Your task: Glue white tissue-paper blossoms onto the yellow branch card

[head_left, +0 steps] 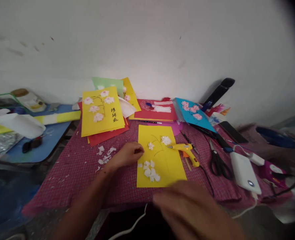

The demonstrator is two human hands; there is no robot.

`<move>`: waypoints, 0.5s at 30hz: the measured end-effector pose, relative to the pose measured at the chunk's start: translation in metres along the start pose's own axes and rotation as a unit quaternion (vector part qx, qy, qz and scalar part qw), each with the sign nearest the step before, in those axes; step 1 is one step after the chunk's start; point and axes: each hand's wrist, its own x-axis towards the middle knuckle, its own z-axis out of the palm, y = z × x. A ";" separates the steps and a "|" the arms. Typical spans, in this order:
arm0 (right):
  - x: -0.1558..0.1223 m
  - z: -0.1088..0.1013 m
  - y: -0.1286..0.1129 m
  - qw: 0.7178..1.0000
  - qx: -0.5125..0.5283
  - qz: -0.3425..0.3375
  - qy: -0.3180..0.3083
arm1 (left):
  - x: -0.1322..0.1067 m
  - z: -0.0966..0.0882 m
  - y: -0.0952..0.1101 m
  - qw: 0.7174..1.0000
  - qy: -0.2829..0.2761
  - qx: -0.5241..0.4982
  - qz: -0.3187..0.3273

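A cloth-covered table (70,180) spans the frame's middle, a yellow sheet (163,162) at its centre. The right hand (189,206), lower centre, is blurred; its hold is unclear. The left hand (130,154), fingers curled, is at the sheet's left edge; any hold is hidden. A glue gun (183,147) overlaps the right edge. Loose paper petals (152,172) suggest flower-gluing; next calls for pinching one.

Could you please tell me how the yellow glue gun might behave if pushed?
With its bent shape, the yellow glue gun would probably pivot rather than roll. Its trailing dark cord might tug against the push.
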 end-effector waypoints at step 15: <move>0.101 0.072 0.071 0.971 -0.208 0.074 0.096 | 0.003 0.014 0.006 0.889 0.111 -0.429 -0.120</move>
